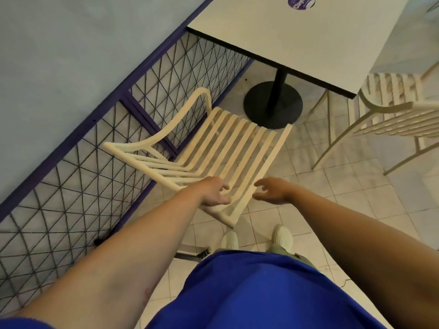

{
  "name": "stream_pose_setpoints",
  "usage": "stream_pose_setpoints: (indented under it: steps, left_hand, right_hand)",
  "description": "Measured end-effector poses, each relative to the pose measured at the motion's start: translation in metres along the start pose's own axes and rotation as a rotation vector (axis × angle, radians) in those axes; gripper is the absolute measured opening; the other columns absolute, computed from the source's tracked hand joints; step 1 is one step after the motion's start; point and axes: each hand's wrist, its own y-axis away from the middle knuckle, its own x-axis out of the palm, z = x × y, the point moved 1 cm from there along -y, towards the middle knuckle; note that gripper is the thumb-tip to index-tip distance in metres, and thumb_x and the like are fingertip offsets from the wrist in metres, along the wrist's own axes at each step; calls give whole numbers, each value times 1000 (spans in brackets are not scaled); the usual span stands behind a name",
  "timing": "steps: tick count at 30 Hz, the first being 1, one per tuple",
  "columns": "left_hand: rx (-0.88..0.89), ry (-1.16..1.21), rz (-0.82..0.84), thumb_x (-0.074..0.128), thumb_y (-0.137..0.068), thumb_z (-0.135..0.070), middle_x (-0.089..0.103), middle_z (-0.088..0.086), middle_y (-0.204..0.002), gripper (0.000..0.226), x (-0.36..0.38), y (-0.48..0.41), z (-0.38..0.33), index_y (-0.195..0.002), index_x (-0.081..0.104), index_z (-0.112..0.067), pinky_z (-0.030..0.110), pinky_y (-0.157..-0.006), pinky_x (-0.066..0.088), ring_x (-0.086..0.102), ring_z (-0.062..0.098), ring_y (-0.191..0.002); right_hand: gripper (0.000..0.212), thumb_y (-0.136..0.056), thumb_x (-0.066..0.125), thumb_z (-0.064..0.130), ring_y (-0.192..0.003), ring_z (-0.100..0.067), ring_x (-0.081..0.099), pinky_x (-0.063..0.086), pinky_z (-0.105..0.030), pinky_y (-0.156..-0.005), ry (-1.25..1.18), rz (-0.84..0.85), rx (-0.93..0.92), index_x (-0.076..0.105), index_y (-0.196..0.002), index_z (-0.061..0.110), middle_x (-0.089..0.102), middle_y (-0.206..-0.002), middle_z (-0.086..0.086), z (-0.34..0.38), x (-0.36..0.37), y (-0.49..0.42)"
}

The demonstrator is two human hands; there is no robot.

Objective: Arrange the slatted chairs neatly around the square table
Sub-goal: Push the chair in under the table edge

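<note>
Tiled floor (332, 198), mesh fence (71, 186) on left. Slatted chair (237, 143) stands beside fence, seat toward counter (297, 32). Left grip (213, 192) curled round chair's back rail; right grip (273, 189) spread, just beside it.

- At 12 o'clock, just ahead of the feet (282, 236): near chair (213, 150), between the mesh fence (95, 162) at 10 o'clock and the table's base (273, 105) at 1 o'clock.
- Behind the near chair, at 1 o'clock: table (297, 32), left corner near the mesh fence.
- At 2 o'clock, just beside the table's right corner: second chair (392, 115).
- Left hand (213, 193) gripping the near chair's closest end; right hand (273, 191) just right of it.
</note>
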Motion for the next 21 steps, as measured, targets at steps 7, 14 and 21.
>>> stream_pose_setpoints:
  steps: [7, 14, 21]
  left_hand:
    - [46, 105, 47, 67, -93, -40, 55, 4, -144, 60, 17, -16, -15, -147, 48, -20, 32, -98, 39, 52, 23, -128]
    - [95, 6, 75, 68, -93, -38, 56, 5, -141, 57, 31, -38, -55, -144, 51, -19, 32, -95, 42, 54, 23, -126]
    - [82, -94, 98, 72, -90, -38, 59, 5, -138, 58, 52, -59, -111, -142, 54, -19, 31, -96, 45, 57, 21, -122]
  right_hand:
    - [61, -94, 58, 44, -131, -23, 46, 34, -40, -111, -103, -59, 143, 40, -146, 17, 46, -146, -9, -42, 17, 26]
    - [63, -92, 59, 46, -126, -21, 49, 36, -33, -102, -224, -150, 245, 41, -145, 18, 48, -144, -7, -83, 35, 54]
    - [62, -93, 59, 45, -126, -21, 49, 35, -31, -101, -318, -199, 276, 41, -145, 18, 47, -145, -7, -147, 33, 91]
